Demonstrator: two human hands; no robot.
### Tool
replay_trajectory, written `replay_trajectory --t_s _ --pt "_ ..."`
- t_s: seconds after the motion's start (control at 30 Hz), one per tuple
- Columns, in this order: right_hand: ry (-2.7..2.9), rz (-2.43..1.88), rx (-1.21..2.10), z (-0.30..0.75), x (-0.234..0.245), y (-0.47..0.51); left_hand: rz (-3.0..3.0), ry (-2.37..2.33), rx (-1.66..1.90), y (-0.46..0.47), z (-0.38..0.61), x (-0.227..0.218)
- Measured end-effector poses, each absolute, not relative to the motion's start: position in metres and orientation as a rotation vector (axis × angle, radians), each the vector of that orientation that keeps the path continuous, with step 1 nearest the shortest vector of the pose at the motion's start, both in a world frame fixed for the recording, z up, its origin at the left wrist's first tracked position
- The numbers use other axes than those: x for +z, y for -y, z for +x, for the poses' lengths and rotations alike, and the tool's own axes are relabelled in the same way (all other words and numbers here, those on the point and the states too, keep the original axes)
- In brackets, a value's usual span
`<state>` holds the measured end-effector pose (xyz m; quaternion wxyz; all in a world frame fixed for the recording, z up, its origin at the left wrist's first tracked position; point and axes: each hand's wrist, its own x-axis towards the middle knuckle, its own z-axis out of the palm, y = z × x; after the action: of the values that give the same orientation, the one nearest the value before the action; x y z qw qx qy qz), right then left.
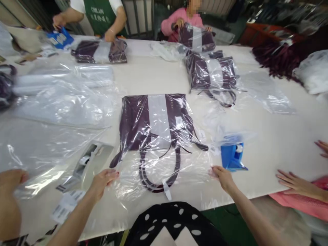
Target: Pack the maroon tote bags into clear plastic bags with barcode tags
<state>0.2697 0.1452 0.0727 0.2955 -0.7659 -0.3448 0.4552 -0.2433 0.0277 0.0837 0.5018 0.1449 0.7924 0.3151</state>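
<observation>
A dark maroon handbag [134, 119] lies flat in a clear plastic bag [125, 186], its looped handles toward me. Around its middle runs a pale wrap [160, 119]. My left hand [102, 182] pinches the plastic bag's near left corner. At the near right corner, my right hand [223, 177] grips the plastic between thumb and fingers. A white tag [167, 190] hangs by the handles. Left of the handbag is a grey tape dispenser [82, 164]; to the right, close to my right hand, stands a blue tape dispenser [232, 155].
Clear plastic bags [64, 106] cover the table's left side. Printed labels [67, 205] lie near the front edge. Wrapped handbags [211, 73] sit at the back right. Two people work across the table, one holding a blue dispenser [60, 37]. Other people's hands [294, 182] rest at both sides.
</observation>
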Motion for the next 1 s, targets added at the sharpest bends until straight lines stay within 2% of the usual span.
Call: replay_trajectory --t_s 0.17,0.3,0.47,0.67,1.0 --pt "0.94 -2.042 1.22 0.275 0.047 -0.129 0.304 -1.888 0.741 -0.004 -0.226 0.064" --pt "1.058 -2.076 1.163 0.272 0.03 -0.123 0.422 -2.075 0.707 0.012 -0.215 0.042" --pt "1.408 -2.131 0.939 0.272 0.009 -0.111 0.757 -2.37 0.225 0.02 -0.207 0.026" --pt "1.76 -1.999 0.673 0.284 -0.018 -0.1 0.782 -2.705 -0.308 0.017 -0.174 0.017" --pt "1.662 -2.018 0.599 0.294 -0.027 -0.089 0.699 -2.78 -0.375 0.01 -0.16 0.021"
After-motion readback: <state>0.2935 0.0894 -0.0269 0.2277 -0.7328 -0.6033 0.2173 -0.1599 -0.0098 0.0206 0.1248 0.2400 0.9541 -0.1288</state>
